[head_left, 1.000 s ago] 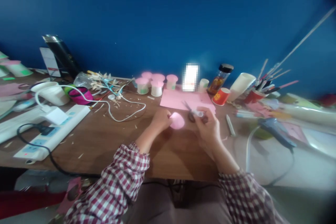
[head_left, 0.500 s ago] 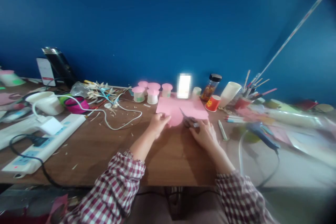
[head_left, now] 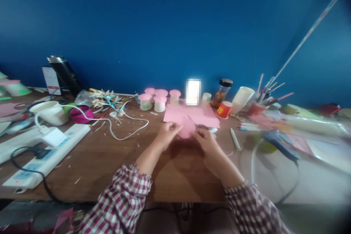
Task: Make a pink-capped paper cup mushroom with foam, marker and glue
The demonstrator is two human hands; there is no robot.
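My left hand [head_left: 167, 134] pinches the left edge of a round pink paper disc [head_left: 187, 128]. On the disc's right edge are the closed fingertips of my right hand [head_left: 206, 142]. Just behind that hand lie scissors [head_left: 203, 127], partly hidden, their blades pointing toward the back left. They rest at the front of a larger pink paper sheet [head_left: 178, 112]. Several small paper cups topped with pink discs [head_left: 160, 101] stand to the left of the sheet. A similar cup with no disc [head_left: 206, 98] is behind the sheet.
A power strip [head_left: 59, 153] and white cable [head_left: 109, 126] lie left. Rightward are a red paper cup [head_left: 224, 110], a jar with a dark lid [head_left: 222, 93], a white marker [head_left: 235, 139] and a glue gun [head_left: 281, 145] with its cord. Wood shavings [head_left: 109, 98] lie in a pile.
My right hand has let go of the scissors, leaving them on the table, and has moved left to the disc. The disc is raised slightly and nearer to me.
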